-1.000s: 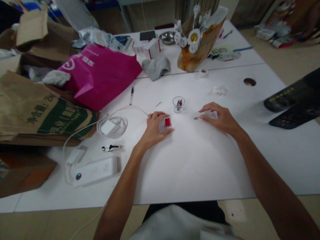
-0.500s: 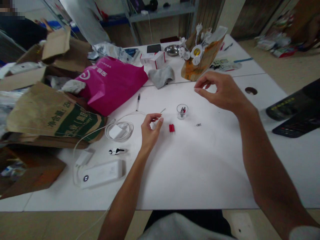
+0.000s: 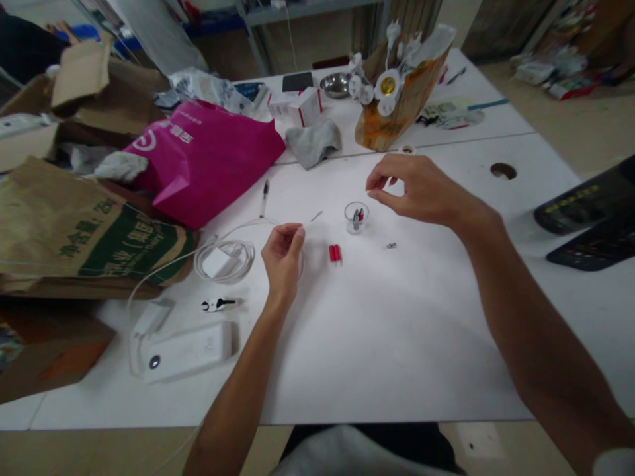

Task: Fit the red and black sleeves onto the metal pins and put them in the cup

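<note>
My left hand (image 3: pixel 282 259) is closed, thumb and index finger pressed together; anything between them is too small to make out. A short thin metal-coloured piece (image 3: pixel 316 215) lies just beyond its fingertips. My right hand (image 3: pixel 411 188) hovers right of a small clear cup (image 3: pixel 357 229), thumb and index tips brought together; I cannot make out what they hold. Inside the cup are several small red and dark metallic parts (image 3: pixel 358 215). Two red cylinders (image 3: pixel 335 253) with pale thin ends lie side by side between the hands. A tiny metallic part (image 3: pixel 391 246) rests right of the cup.
Left of my left hand are a coiled white cable (image 3: pixel 243 268), black-and-white pliers (image 3: pixel 218 304) and a white power bank (image 3: pixel 188 352). A pink bag (image 3: pixel 208 155) and cardboard boxes fill the left side. A grey cloth (image 3: pixel 313 142) lies behind; a dark bottle (image 3: pixel 580 201) is at right.
The view has shifted slightly. My right hand has moved left and down, closer to the cup. My left thumb and index finger, apart before, have come together.
</note>
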`<state>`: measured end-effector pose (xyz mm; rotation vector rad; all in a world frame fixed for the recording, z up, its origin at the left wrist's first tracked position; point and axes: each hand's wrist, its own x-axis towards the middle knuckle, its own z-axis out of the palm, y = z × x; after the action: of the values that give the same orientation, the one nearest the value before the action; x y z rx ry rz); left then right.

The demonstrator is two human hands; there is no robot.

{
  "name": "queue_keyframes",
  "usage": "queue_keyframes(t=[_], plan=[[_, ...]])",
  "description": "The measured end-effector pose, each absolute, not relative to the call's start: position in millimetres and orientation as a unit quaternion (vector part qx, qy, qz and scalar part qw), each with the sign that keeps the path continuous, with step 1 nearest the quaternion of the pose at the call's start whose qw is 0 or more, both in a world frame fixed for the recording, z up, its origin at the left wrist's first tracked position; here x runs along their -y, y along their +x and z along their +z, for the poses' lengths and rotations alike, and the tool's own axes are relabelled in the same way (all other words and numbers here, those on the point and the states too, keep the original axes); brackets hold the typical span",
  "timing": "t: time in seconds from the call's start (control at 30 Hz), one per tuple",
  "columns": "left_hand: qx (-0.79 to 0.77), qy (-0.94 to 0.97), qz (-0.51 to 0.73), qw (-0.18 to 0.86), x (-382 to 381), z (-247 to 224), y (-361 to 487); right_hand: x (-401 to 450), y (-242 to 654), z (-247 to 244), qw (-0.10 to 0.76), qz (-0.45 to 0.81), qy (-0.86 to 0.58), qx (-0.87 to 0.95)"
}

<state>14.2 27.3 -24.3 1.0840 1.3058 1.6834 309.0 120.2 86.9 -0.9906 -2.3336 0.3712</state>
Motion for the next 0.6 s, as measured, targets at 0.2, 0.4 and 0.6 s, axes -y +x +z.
queue_keyframes(t=[0.2,0.4,0.6], plan=[[-0.517,0.429,0.65,0.356,-26,-23,16,-127,308,66,0.265,0.15,-0.352,0.885],[-0.515,0.438,0.643,0.36,-25,-22,15,-132,308,57,0.227,0.152,-0.347,0.897],[-0.517,0.44,0.641,0.359,-25,-19,15,-134,306,53,0.22,0.166,-0.347,0.897]])
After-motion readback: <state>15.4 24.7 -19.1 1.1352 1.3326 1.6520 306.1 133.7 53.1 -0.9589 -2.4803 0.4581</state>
